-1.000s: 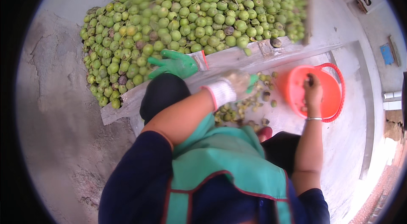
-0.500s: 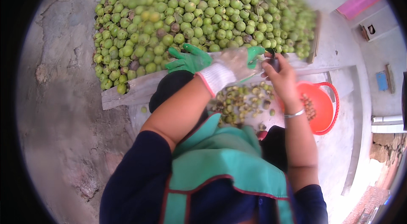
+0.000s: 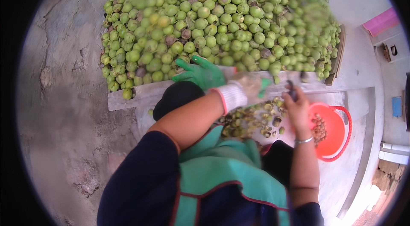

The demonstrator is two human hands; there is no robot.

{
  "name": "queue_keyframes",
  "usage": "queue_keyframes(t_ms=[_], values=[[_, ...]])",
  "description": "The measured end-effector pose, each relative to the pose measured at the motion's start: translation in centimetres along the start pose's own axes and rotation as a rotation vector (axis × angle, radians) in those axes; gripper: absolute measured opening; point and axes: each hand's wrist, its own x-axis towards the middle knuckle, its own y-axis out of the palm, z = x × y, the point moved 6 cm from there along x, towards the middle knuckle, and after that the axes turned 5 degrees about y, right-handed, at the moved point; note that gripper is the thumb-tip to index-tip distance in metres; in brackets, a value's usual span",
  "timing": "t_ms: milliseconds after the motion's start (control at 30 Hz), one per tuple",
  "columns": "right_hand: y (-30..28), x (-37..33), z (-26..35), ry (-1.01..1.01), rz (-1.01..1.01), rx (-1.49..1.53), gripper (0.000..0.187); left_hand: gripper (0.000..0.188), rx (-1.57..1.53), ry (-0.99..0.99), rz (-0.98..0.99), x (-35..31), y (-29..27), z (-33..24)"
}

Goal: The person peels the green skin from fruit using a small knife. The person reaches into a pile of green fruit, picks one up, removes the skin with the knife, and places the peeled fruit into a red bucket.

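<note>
My left hand (image 3: 250, 86), in a white-cuffed glove with green fingertips, is over the front edge of a pale board (image 3: 147, 92). Motion smears its fingers, and I cannot see what they hold. A second green glove (image 3: 203, 74) lies beside it, its fingers spread to the left. My bare right hand (image 3: 297, 104) is closed round a small dark-handled tool (image 3: 292, 92); its tip is blurred. Below both hands lie cut green husks and fruit pieces (image 3: 245, 121).
A large heap of round green fruits (image 3: 222, 23), like walnuts in husk, rises behind the board. A red basket (image 3: 337, 128) with brown nuts (image 3: 318, 127) inside stands at the right. Cracked concrete (image 3: 72, 110) lies left. A dark rounded thing (image 3: 177, 97) sits by my left forearm.
The whole view has shifted, so the heap and basket appear lower and farther right. My right hand with the tool has drawn away from my left hand's fingertips.
</note>
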Motion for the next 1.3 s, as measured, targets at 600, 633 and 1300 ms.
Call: queue_keyframes(t_ms=[600,633,1300], values=[[-0.1,1.5,-0.8,-0.058,0.026,-0.135,0.021,0.054,0.02,-0.044,0.085,1.4,1.6,0.5],[-0.1,1.4,-0.8,-0.072,0.017,-0.148,0.021,0.055,-0.011,-0.031,0.076,1.1,1.0,0.2],[0.1,2.1,-0.4,-0.03,0.012,-0.064,0.024,0.048,-0.03,-0.296,-0.558,-0.8,-12.8,10.1]])
